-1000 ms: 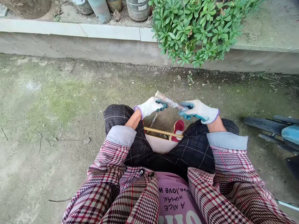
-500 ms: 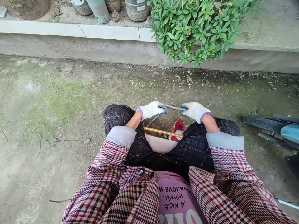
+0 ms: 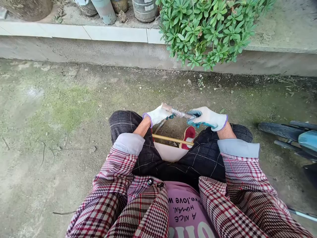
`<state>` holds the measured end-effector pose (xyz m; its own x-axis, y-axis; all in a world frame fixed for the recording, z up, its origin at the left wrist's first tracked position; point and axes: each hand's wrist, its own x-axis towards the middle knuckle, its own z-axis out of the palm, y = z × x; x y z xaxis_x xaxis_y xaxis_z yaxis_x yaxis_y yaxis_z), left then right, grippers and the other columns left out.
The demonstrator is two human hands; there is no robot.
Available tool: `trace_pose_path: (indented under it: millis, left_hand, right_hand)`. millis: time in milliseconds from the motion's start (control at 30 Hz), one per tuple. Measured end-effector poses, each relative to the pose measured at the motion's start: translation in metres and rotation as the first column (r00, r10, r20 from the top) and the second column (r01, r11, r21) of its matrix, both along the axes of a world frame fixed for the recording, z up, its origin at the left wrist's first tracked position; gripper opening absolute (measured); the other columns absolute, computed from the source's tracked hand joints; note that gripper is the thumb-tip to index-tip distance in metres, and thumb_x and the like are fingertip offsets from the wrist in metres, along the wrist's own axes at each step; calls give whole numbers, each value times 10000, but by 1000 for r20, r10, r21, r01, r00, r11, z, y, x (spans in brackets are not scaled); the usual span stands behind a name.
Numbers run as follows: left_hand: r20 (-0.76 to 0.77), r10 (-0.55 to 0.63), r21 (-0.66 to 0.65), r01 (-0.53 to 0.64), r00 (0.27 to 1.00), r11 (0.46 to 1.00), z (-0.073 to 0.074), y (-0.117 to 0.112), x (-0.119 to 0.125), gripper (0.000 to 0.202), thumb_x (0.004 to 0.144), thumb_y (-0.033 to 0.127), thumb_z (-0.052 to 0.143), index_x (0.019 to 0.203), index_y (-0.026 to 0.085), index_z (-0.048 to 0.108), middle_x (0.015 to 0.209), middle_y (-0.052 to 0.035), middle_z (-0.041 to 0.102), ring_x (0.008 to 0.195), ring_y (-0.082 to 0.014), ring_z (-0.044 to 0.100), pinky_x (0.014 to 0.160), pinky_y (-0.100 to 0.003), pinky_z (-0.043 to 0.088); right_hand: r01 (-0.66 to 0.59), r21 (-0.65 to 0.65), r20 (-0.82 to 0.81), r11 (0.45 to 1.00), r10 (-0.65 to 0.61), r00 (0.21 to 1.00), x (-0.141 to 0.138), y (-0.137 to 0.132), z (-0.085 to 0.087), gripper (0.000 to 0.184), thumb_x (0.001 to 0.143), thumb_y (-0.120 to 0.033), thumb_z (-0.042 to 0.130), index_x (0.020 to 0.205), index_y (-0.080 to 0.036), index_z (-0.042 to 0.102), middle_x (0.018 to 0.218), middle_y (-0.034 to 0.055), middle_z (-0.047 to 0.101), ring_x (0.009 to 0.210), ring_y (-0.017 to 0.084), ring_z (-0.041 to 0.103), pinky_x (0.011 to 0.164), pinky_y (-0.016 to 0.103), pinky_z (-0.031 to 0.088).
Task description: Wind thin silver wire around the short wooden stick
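Note:
I sit with my knees apart and hold a short silvery metal hose level between both gloved hands above my lap. My left hand, in a white glove with teal coating, is closed round the hose's left end. My right hand, gloved the same way, is closed round its right end. A thinner part of the hose hangs down below the left hand toward the ground. A yellow stick lies across under my knees, near my red shoe.
A concrete ledge runs across ahead, with pots on top and a leafy green plant spilling over it. Mossy concrete ground lies to the left. A vehicle's wheel and teal parts stand at the right.
The hose's left end dipped level between my hands half a second ago and is now tilted up again. My right hand has turned so its teal palm side shows.

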<state>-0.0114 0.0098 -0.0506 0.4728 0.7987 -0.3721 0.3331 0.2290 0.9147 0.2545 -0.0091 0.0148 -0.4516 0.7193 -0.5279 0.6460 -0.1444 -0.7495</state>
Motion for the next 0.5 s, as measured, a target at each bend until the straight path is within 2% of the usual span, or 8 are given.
trace_pose_path:
  millis: [100,200,267,333,400,467,500]
  left_hand:
    - [26,-67,-12,67,997,998,0,-7,0,213,797,150,589,889,147,782,886,-48,787,770,-128,676,738,-234,523]
    - [99,-178,-43,183,979,982,3,-12,-1,284,777,145,598,964,150,811,960,-62,815,836,-139,720,763,-229,530]
    - [134,-228,-76,239,964,968,4,-14,-2,289,758,150,624,973,155,818,976,-64,819,847,-145,729,757,-226,529]
    - [129,-255,-93,268,958,959,6,-14,-2,275,761,162,639,967,159,821,953,-54,813,818,-139,713,746,-224,525]
    - [75,-248,-68,253,966,965,8,-13,-3,263,773,166,620,945,162,818,892,-32,790,755,-125,668,720,-222,509]
    - [-5,-201,-6,201,980,980,9,-11,-4,252,791,170,595,925,167,809,831,-11,752,700,-116,605,683,-224,480]
    - [-47,-166,28,167,985,985,10,-9,-6,238,801,177,588,908,169,800,791,-2,723,676,-117,572,660,-228,460]
  right_hand:
    - [253,-11,-119,967,-252,960,-5,2,-3,429,672,-476,873,1010,-244,746,842,10,694,655,176,590,619,334,557]
    - [487,34,-191,873,-473,860,-5,8,-13,537,637,-427,896,1102,-212,734,883,23,716,629,159,572,594,334,563]
    - [561,107,-162,821,-542,825,-1,13,-22,616,668,-415,868,1218,-175,730,913,38,742,633,160,585,591,330,564]
    - [481,249,14,841,-500,866,5,17,-28,608,733,-387,817,1292,-161,737,958,59,779,695,190,644,638,331,569]
    - [221,365,315,905,-343,885,11,19,-32,516,790,-353,763,1278,-186,774,1027,82,813,821,241,714,730,337,566]
    - [-75,325,564,943,-130,815,13,18,-34,419,822,-344,722,1211,-215,812,1077,97,829,922,274,743,786,333,543]
    - [-176,270,628,947,-35,777,13,17,-35,385,829,-349,707,1175,-224,823,1077,99,832,930,277,746,785,330,531]
